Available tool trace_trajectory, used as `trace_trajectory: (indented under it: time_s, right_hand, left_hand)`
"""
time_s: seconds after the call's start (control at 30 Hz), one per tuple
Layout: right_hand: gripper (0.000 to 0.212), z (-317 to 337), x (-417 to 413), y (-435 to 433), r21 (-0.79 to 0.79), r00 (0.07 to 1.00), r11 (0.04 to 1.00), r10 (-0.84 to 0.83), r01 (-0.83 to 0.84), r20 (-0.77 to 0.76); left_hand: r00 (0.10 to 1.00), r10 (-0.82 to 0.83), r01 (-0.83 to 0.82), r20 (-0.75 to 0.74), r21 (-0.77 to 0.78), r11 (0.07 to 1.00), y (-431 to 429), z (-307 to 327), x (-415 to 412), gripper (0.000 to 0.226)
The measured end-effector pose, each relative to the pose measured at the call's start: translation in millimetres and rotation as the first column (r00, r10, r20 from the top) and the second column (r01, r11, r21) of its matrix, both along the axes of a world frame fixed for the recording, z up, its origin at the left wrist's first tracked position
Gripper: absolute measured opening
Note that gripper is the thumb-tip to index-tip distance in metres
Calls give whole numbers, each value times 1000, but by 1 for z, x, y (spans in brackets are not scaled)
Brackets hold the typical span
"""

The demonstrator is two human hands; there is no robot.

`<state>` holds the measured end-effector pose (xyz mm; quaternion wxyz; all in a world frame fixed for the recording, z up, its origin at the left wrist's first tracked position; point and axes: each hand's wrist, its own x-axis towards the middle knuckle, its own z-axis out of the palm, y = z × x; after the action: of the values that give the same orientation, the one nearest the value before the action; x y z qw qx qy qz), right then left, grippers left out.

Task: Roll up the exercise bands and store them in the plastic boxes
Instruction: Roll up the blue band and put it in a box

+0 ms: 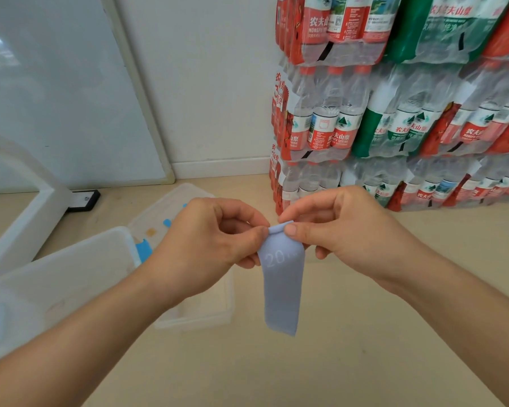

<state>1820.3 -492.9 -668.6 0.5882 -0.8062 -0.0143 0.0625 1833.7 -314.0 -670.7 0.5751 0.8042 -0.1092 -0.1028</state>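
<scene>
left hand (206,245): thumb and forefinger pinched on the left corner of the band's top edge.
right hand (344,230): same pinch on the right corner, other fingers loosely curled.
band (282,289): pale blue, marked "20", top edge just folded over; the rest hanging free above the floor (365,348), right of the boxes.
risk: first thin turn likely to spring open if either pinch slackens; uneven rolling at the two corners, a skewed roll; loose tail free to twist.
open box (197,318): beneath the left wrist, holding blue pieces (143,249) of unclear kind.
second box (112,233): translucent, nearer, at left.
around: water-bottle packs (394,127) stacked at right; whiteboard (56,98) leaning on the wall.
in the way: left forearm across the open box, hiding much of its inside.
</scene>
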Motion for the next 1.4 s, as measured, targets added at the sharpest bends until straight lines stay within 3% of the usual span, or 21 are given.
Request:
trace_trajectory:
  time_s: [0.2, 0.37, 0.5, 0.67, 0.77, 0.83, 1.0, 1.07, 1.4]
  right_hand:
    - [10, 0, 2, -4, 190, 996, 982, 21, -4, -89]
    - [15, -2, 3, -4, 350, 982, 936, 36, 32, -186]
    - [6, -1, 3, -3, 414, 973, 909, 59, 39, -223]
    - [8, -4, 4, -1, 341, 982, 939, 15, 51, -188]
    - [10, -3, 5, 0, 306, 989, 950, -13, 58, -146]
    - [10, -2, 5, 0, 285, 992, 956, -31, 65, -120]
    - [13, 1, 4, 2, 232, 997, 971, -40, 55, -70]
    - [12, 2, 4, 2, 198, 998, 979, -37, 46, -49]
    - [8, -1, 3, 0, 247, 987, 969, 27, 14, -161]
  left_hand:
    - [989, 83, -114, -126, -271, 956, -2, -1, -1, 17]
    - [978, 101, -160, -184, -339, 927, -4, -3, 0, 23]
    - [977, 102, -161, -186, -332, 929, -3, -4, 1, 27]
    - [982, 67, -121, -174, -323, 939, -1, -6, 0, 28]
    - [977, 0, -89, -212, -413, 906, 0, -6, 0, 20]
    - [968, -39, -82, -248, -459, 885, 2, -6, 0, 28]
    - [980, -18, -35, -197, -262, 965, 1, -7, -2, 30]
    - [982, 9, -60, -190, -265, 962, 0, -7, -2, 28]
    - [955, 45, -166, -292, -403, 900, 1, -6, -2, 22]
